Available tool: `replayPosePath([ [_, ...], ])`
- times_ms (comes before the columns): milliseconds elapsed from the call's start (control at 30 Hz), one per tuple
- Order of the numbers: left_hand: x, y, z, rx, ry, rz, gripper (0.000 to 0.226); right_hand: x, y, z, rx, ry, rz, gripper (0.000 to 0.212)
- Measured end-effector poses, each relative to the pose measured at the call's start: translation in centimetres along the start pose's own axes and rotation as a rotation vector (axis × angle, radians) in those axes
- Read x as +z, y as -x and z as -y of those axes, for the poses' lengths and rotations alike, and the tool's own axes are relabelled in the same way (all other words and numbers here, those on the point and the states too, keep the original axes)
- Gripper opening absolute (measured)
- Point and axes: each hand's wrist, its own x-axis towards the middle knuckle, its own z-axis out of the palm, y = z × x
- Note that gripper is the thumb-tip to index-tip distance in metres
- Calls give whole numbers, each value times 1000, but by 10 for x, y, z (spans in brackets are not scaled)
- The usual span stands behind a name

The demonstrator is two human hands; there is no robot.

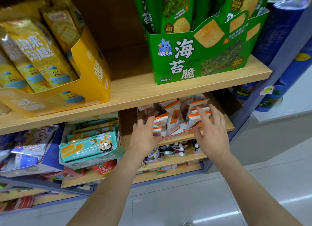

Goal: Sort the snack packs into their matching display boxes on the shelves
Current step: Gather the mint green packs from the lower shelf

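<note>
Up top, the upper shelf carries a green box on the right and a yellow box on the left, well apart. Below, the middle shelf holds a teal box and, to its right, an orange box of orange-and-white packs. Both grips reach into that box, fingers spread wide, holding nothing: left grip at the left-end packs, right grip over the right-end packs.
</note>
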Motion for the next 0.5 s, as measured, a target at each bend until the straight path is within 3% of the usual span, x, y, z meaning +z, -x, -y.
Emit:
replayPosePath([
  [267, -20, 34, 9, 24, 26, -49, 85, -23, 21, 35, 32, -212, 33, 54],
  [500, -54, 92, 78, 26, 113, -193, 47, -24, 48, 108, 2, -427, 92, 46],
])
